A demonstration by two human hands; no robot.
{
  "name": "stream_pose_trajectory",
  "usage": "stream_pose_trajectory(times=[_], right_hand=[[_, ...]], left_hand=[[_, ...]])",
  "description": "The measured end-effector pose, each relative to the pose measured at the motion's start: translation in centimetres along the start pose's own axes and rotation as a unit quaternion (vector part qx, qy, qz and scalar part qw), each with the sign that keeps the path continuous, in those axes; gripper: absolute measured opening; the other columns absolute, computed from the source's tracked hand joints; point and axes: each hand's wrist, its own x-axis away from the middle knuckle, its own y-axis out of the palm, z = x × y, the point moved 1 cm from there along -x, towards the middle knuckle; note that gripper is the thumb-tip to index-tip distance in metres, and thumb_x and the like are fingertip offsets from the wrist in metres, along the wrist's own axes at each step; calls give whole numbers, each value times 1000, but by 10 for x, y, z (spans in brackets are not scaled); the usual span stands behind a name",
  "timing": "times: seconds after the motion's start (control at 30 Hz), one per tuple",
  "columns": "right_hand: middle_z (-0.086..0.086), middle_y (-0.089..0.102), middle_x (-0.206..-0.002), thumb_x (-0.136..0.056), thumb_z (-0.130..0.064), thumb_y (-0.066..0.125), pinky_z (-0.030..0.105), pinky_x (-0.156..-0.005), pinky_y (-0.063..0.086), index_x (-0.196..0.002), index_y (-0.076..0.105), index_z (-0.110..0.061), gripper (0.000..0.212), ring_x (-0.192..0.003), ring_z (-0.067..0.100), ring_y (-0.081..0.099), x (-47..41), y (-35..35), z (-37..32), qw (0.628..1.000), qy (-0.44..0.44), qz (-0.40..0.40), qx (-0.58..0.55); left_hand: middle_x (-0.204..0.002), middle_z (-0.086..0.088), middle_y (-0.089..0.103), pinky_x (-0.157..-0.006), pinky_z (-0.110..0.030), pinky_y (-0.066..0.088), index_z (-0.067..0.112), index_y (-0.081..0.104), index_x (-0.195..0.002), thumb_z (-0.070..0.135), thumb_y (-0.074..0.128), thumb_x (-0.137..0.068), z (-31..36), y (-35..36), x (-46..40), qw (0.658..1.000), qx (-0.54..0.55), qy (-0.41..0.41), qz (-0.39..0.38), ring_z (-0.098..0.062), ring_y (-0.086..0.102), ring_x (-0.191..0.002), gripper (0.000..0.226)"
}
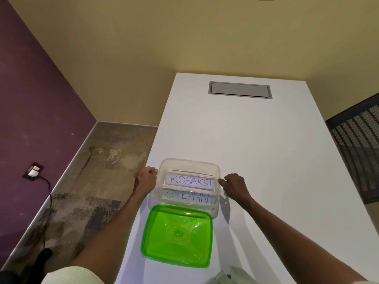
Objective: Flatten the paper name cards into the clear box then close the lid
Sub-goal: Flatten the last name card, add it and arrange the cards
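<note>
Both hands — left hand (145, 178), right hand (233, 184) — curl their fingers on the clear box (187, 167) rim; name cards (189, 181) between them stand propped. Lid (177, 235) would crumple them.

Your forearms are bare from each hand back to the elbow. Behind your left hand (145, 179), a pale cream ribbed sleeve (71, 276); behind your right hand (235, 186), similar pale fabric.

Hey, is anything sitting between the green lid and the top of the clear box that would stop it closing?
Yes. The KOSAKSI card still stands up inside the clear box, near its rim. The green lid lies on the table just in front; nothing else visible blocks it.
</note>
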Motion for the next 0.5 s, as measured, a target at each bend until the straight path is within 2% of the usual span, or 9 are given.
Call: stream_pose_trajectory(times=[0.03,0.07,0.13,0.27,0.4,0.5], right_hand=[[14,56,-63,-91,-33,58,34,-65,40,-50,45,-10,49,-78,35,63,0,2,-1,999,27,-18,-18],[15,58,-59,-90,-33,59,34,-66,45,-49,50,-8,49,-73,33,66,2,5,-1,997,54,-34,-50],[16,66,-59,-87,-30,64,38,-68,56,-58,65,-3,40,-64,29,69,7,10,-4,987,91,-45,-122],[13,66,-58,-85,-23,68,34,-65,58,-63,69,-4,29,-50,22,64,11,14,-7,976,124,-32,-174],[13,65,-59,-84,-20,71,39,-64,60,-67,69,1,28,-51,24,64,8,12,-6,973,128,-30,-192],[14,64,-58,-84,-21,70,40,-64,59,-66,69,3,30,-51,23,63,9,12,-5,975,116,-28,-185]], left_hand=[[-104,-15,71,-80,-30,44,1,73,-95,16,55,-93,-2,2,0,1000,2,-3,-8,-25,63,-92,24],[-102,-15,72,-81,-32,47,2,74,-95,18,56,-93,-5,4,-1,1000,9,-11,-15,-27,65,-93,24],[-99,-13,73,-82,-35,52,2,75,-96,21,61,-91,-10,6,-2,998,42,-37,-28,-26,67,-90,25],[-82,-11,73,-79,-43,57,4,76,-88,20,69,-86,-19,8,-4,991,104,-77,-26,-18,62,-72,18],[-94,-15,74,-83,-43,57,1,72,-103,17,71,-84,-19,8,-4,986,135,-93,-28,-20,65,-80,25],[-97,-16,73,-85,-43,56,1,71,-104,15,71,-84,-15,8,-2,985,142,-95,-24,-27,68,-87,24]])
